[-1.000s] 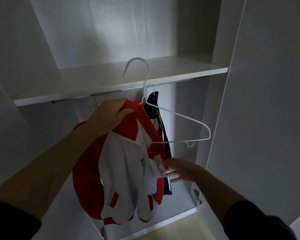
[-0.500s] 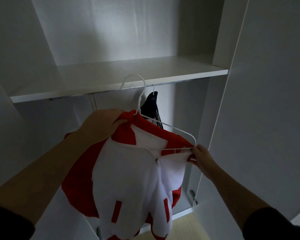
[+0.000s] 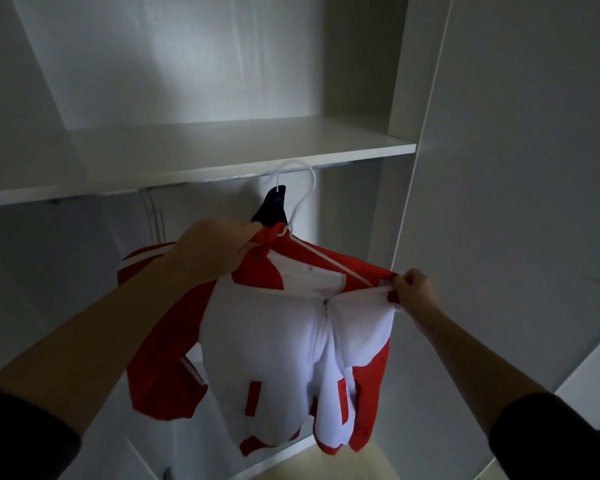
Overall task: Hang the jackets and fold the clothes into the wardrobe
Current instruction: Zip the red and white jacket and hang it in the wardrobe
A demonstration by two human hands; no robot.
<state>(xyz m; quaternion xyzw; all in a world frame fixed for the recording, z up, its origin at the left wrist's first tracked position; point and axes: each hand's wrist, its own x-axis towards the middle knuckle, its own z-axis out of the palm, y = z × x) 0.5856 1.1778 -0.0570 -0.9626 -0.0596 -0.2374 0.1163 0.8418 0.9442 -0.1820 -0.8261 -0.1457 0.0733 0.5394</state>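
A red and white jacket hangs spread on a white wire hanger in front of the open wardrobe. My left hand grips the jacket's red collar beside the hanger's neck. My right hand pinches the jacket's right shoulder at the hanger's end. The hanger's hook reaches up to the rail under the shelf; whether it rests on the rail I cannot tell. A dark jacket hangs on the rail just behind, mostly hidden.
A white shelf spans the wardrobe above the rail. The wardrobe's right side panel stands close to my right hand, with a door beyond it. Pale wooden floor shows at the bottom.
The jacket's right shoulder got pulled over the hanger's bare end by my right hand. Both hands then lifted the hanger and jacket up and rightward until the hook reached the rail.
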